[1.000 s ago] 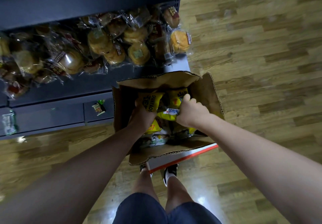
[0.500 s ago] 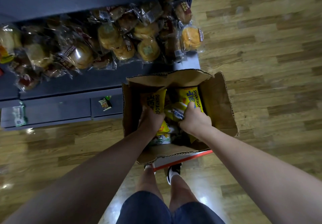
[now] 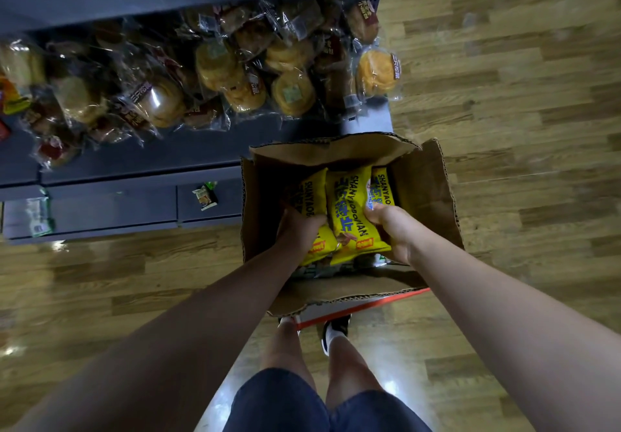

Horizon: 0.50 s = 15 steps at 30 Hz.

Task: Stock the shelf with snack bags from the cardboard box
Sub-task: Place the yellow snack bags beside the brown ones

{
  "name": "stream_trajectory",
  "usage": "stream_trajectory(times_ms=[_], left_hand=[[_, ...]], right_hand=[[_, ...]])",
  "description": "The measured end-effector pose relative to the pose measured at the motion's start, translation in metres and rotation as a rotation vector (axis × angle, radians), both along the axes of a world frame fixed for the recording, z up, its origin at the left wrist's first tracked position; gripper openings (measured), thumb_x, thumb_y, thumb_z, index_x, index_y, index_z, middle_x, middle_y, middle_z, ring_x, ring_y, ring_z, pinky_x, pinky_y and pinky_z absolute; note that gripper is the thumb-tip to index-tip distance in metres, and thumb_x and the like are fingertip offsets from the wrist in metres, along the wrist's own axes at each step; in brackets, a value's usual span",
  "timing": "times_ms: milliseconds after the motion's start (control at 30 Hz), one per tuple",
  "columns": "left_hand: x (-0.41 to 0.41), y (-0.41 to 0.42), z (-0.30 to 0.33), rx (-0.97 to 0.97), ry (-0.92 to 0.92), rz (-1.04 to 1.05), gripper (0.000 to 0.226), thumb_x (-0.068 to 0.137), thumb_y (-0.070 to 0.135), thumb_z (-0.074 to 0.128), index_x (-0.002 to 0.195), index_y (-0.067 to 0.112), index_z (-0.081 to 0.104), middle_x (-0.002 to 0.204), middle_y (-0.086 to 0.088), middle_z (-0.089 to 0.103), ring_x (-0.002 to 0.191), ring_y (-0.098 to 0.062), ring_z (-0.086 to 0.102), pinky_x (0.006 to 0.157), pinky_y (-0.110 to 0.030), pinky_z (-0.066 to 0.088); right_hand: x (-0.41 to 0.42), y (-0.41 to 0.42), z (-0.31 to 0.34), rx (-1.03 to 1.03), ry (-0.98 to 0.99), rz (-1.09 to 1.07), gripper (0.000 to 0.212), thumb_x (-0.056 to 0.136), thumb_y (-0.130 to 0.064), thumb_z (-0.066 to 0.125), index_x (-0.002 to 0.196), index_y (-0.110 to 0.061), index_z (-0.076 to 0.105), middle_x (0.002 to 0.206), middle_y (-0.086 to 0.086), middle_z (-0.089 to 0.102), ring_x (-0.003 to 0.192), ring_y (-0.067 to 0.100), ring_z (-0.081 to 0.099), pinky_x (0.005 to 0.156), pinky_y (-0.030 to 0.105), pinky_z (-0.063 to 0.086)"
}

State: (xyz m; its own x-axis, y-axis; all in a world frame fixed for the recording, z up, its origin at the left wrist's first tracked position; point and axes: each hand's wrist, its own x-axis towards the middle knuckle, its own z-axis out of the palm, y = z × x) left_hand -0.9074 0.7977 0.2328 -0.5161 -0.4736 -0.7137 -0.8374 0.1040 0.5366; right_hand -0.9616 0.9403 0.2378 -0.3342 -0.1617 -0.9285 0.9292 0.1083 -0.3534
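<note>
An open brown cardboard box [image 3: 426, 189] is seen on the wood-plank floor [image 3: 504, 95], its four flaps folded outward, standing just in front of the dark blue-grey metal shelf [image 3: 134, 162]. Inside the box, three yellow plastic snack bags [image 3: 349, 209] with dark blue lettering are held side by side in a bundle; further packets are glimpsed beneath them, though these are too shadowed to be identified with confidence. On the shelf, a heap of clear-wrapped round golden buns [image 3: 235, 71] is piled from the left edge across to the right end, and two small green-and-white packets [image 3: 205, 194] are seen on the lower ledge. Both bare forearms are stretched forward and down into the box. The left hand [image 3: 300, 230] is curled around the left side of the bundle, its grip closed on the outermost bag, with the knuckles facing up. The right hand [image 3: 393, 230] is pressed against the right side, fingers wrapped over the edge of the rightmost bag, so the bundle is squeezed between the two hands. The bags are oriented with their long axis running from the person toward the shelf, the printed faces turned upward and the red-orange labels at the near ends. Below the box, a white board with a red edge [image 3: 363, 307] lies on the floor beside the person's feet.
</note>
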Motion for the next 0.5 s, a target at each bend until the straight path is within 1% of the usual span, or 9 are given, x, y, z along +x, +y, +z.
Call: stream_trajectory(times_ms=[100, 167, 233, 267, 300, 367, 400, 433, 500], left_hand=[[0.003, 0.0, -0.005, 0.048, 0.041, 0.008, 0.081, 0.076, 0.011, 0.073, 0.144, 0.009, 0.029, 0.14, -0.013, 0.044, 0.127, -0.027, 0.044, 0.105, -0.029, 0.035], [0.005, 0.0, -0.006, 0.103, 0.078, 0.003, 0.084, 0.076, 0.008, 0.074, 0.145, 0.01, 0.026, 0.141, -0.013, 0.042, 0.128, -0.028, 0.043, 0.108, -0.038, 0.035], [0.006, 0.001, -0.006, 0.134, 0.105, -0.008, 0.086, 0.075, 0.006, 0.074, 0.145, 0.01, 0.024, 0.141, -0.013, 0.04, 0.13, -0.028, 0.041, 0.109, -0.041, 0.034], [0.006, 0.002, -0.006, 0.124, 0.124, -0.018, 0.087, 0.075, 0.005, 0.074, 0.145, 0.01, 0.024, 0.142, -0.013, 0.039, 0.131, -0.027, 0.04, 0.11, -0.038, 0.033], [0.006, 0.004, -0.007, 0.097, 0.148, -0.03, 0.088, 0.075, 0.003, 0.074, 0.145, 0.009, 0.023, 0.143, -0.013, 0.037, 0.132, -0.026, 0.037, 0.111, -0.032, 0.03], [0.003, 0.008, -0.009, 0.02, 0.184, -0.074, 0.091, 0.074, 0.002, 0.075, 0.146, 0.006, 0.019, 0.147, -0.013, 0.03, 0.136, -0.023, 0.031, 0.105, -0.017, 0.023], [0.002, 0.011, -0.01, -0.007, 0.191, -0.109, 0.093, 0.074, 0.002, 0.074, 0.146, 0.004, 0.015, 0.148, -0.014, 0.026, 0.137, -0.022, 0.029, 0.099, -0.01, 0.021], [0.001, 0.013, -0.011, -0.022, 0.199, -0.141, 0.094, 0.075, 0.001, 0.072, 0.147, 0.003, 0.012, 0.148, -0.014, 0.022, 0.137, -0.022, 0.028, 0.093, -0.006, 0.019], [0.0, 0.017, -0.015, -0.032, 0.198, -0.178, 0.095, 0.077, 0.002, 0.071, 0.147, 0.004, 0.007, 0.148, -0.014, 0.02, 0.136, -0.023, 0.03, 0.087, -0.004, 0.019]], right_hand=[[0.0, 0.005, -0.001, 0.035, -0.019, 0.004, 0.022, 0.1, -0.009, 0.04, 0.119, -0.01, 0.05, 0.087, 0.011, 0.061, 0.072, 0.023, 0.06, 0.06, 0.03, 0.048], [0.002, 0.005, -0.001, 0.079, -0.007, 0.04, 0.027, 0.1, -0.008, 0.038, 0.123, -0.008, 0.053, 0.103, 0.017, 0.064, 0.087, 0.03, 0.062, 0.064, 0.03, 0.047], [0.004, 0.001, -0.002, 0.195, 0.078, 0.124, 0.027, 0.101, -0.01, 0.039, 0.119, -0.006, 0.058, 0.13, 0.023, 0.056, 0.112, 0.035, 0.058, 0.085, 0.036, 0.049], [0.005, -0.002, -0.002, 0.259, 0.155, 0.176, 0.028, 0.102, -0.015, 0.039, 0.119, -0.003, 0.059, 0.133, 0.026, 0.053, 0.118, 0.038, 0.055, 0.095, 0.041, 0.046], [0.006, -0.005, -0.004, 0.304, 0.246, 0.198, 0.034, 0.103, -0.022, 0.038, 0.12, 0.0, 0.058, 0.128, 0.028, 0.055, 0.119, 0.04, 0.053, 0.099, 0.044, 0.044], [0.007, -0.013, -0.003, 0.311, 0.398, 0.254, 0.048, 0.101, -0.038, 0.041, 0.114, 0.006, 0.056, 0.106, 0.03, 0.059, 0.101, 0.039, 0.058, 0.083, 0.042, 0.048], [0.008, -0.017, -0.001, 0.284, 0.429, 0.286, 0.049, 0.097, -0.042, 0.049, 0.112, 0.004, 0.053, 0.099, 0.022, 0.056, 0.092, 0.031, 0.057, 0.074, 0.036, 0.047], [0.009, -0.019, -0.003, 0.277, 0.444, 0.323, 0.052, 0.091, -0.043, 0.059, 0.115, 0.002, 0.048, 0.102, 0.014, 0.054, 0.094, 0.025, 0.056, 0.075, 0.034, 0.047], [0.011, -0.021, -0.011, 0.322, 0.457, 0.404, 0.062, 0.081, -0.034, 0.074, 0.12, -0.002, 0.038, 0.108, 0.009, 0.054, 0.1, 0.025, 0.058, 0.084, 0.04, 0.051]])
